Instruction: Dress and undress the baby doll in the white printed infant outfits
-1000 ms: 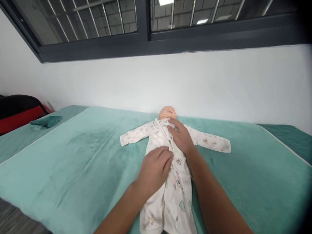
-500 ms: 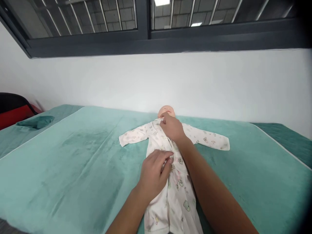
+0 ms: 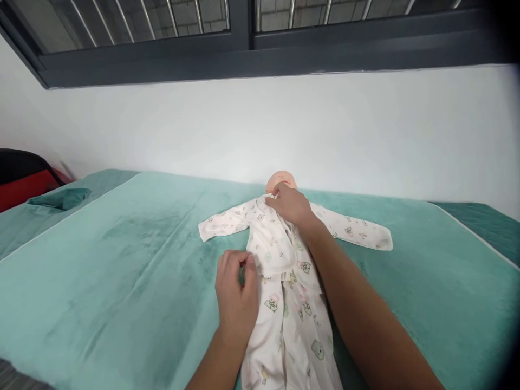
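Note:
A baby doll [image 3: 281,180] lies on its back on a teal blanket [image 3: 122,260], dressed in a white printed romper [image 3: 280,254] with both sleeves spread out. My right hand [image 3: 290,205] rests at the doll's neck, fingers pinched on the romper's collar. My left hand [image 3: 234,295] sits at the doll's left side near the waist, fingers curled and pinching the edge of the romper's front flap. The doll's legs run down to the bottom edge of the picture.
A white wall rises just behind the doll, with a dark-framed barred window [image 3: 244,32] above. A folded dark green cloth [image 3: 60,197] lies at the far left of the bed. A red and black object [image 3: 20,179] stands beyond the left edge.
My left hand has slid from the middle of the doll's chest out to its left side, drawing the front flap across. My right hand has moved from the chest up to the collar.

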`<action>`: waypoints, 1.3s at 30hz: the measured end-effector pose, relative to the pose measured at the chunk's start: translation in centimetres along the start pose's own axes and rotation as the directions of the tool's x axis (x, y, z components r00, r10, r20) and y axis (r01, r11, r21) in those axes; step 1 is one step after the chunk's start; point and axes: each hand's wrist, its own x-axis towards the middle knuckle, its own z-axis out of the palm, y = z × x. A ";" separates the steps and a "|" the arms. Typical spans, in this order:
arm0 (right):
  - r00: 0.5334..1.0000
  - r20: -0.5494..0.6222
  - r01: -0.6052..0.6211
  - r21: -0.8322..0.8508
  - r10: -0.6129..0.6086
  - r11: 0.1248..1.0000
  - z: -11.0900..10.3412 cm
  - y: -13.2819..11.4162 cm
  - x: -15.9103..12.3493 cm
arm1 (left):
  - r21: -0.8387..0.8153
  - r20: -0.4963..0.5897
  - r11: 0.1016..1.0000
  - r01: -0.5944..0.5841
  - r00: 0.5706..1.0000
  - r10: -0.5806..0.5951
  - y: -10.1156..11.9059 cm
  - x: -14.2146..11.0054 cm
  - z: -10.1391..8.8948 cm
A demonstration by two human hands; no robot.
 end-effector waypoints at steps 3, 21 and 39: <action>0.999 -0.024 0.048 0.008 -0.048 0.999 0.0 0.2 -0.3 | -0.030 0.052 0.998 0.053 0.997 -0.051 -0.2 -0.2 -0.1; 0.898 -0.439 0.187 0.445 0.032 0.876 1.0 2.1 -0.8 | -0.223 0.122 0.968 0.117 0.988 -0.091 -1.0 -0.1 0.0; 0.984 -0.137 -0.097 0.107 0.112 0.990 -2.4 3.6 -4.1 | -0.188 0.127 0.978 0.089 0.990 -0.066 1.0 9.7 2.0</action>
